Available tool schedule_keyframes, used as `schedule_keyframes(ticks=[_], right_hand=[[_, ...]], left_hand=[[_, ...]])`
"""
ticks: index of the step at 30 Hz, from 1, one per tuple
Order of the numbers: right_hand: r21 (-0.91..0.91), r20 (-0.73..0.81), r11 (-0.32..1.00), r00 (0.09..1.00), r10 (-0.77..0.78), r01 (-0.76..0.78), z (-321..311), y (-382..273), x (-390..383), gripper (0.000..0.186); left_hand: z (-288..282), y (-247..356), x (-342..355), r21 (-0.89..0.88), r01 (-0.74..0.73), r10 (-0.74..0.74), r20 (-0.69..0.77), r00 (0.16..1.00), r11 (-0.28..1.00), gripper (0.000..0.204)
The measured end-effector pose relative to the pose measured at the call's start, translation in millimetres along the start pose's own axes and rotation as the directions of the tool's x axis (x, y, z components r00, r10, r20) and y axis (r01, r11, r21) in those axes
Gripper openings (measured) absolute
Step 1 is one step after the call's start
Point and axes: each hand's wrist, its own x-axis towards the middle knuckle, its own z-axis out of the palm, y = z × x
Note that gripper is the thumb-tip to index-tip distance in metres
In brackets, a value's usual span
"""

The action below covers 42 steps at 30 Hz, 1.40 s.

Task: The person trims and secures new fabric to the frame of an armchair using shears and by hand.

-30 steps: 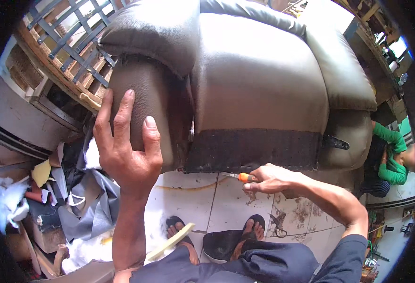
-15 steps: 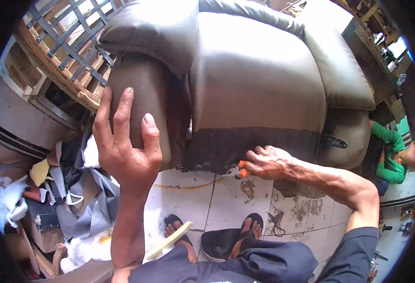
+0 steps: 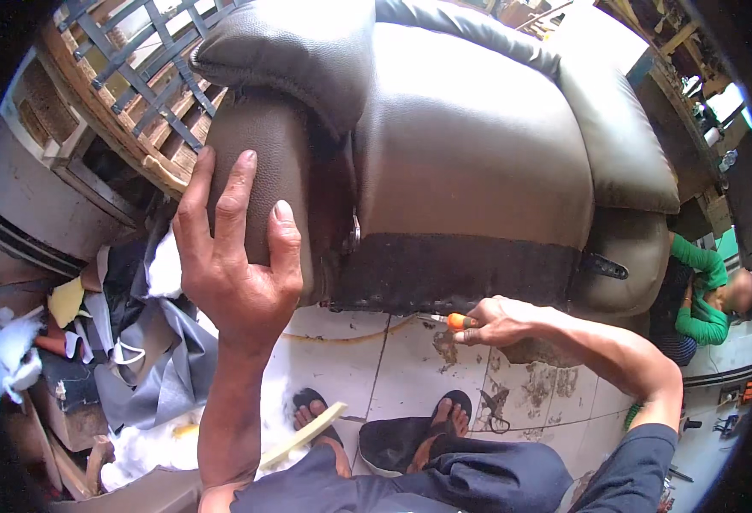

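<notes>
Surroundings, left to right

Grey fabric (image 3: 171, 368), white stuffing (image 3: 8, 357) and a yellow scrap (image 3: 65, 301) lie heaped at left, near a strapped wooden frame (image 3: 105, 128). What appear to be scissors (image 3: 496, 402) rest on stained tiles (image 3: 418, 372). Far right: a green-sleeved person (image 3: 701, 330).

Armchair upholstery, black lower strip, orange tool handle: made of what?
Upholstery: leather or leatherette, satin, from pebbled grain and sheen. Black lower strip: probably matte cloth; it barely reflects. Orange tool handle: likely plastic, by its bright colour; finish unclear.
</notes>
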Motion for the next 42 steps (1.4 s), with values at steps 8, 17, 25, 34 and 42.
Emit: schedule_keyframes(ticks=[8,17,25,34,42], right_hand=[[0.075,0.077,0.996,0.996,0.049,-0.055,-17.0,-5.6,10.0,0.063],[-0.664,-0.333,0.710,0.757,-0.562,0.236,36.0,21.8,8.4,0.030],[-0.766,-0.373,0.621,0.674,-0.638,0.165,45.8,35.4,9.6,0.023],[-0.738,-0.303,0.673,0.866,-0.398,0.051,16.9,-7.2,-6.4,0.022],[-0.933,-0.103,0.291,0.614,-0.782,0.214,-1.5,37.4,13.2,0.025]], left_hand=[[-3.4,-3.3,1.6,0.017,-0.026,0.026,-0.003,1.000,1.000,0.052],[-3.3,-1.2,-3.2,0.004,0.006,-0.006,0.017,1.000,1.000,0.051],[-2.5,4.9,1.9,-0.031,0.027,-0.027,0.004,1.000,0.999,0.047],[-5.2,5.4,0.7,-0.048,0.013,-0.011,0.037,0.999,0.999,0.046],[-7.2,-4.3,-7.8,-0.036,0.020,-0.019,0.028,0.999,0.999,0.046]])
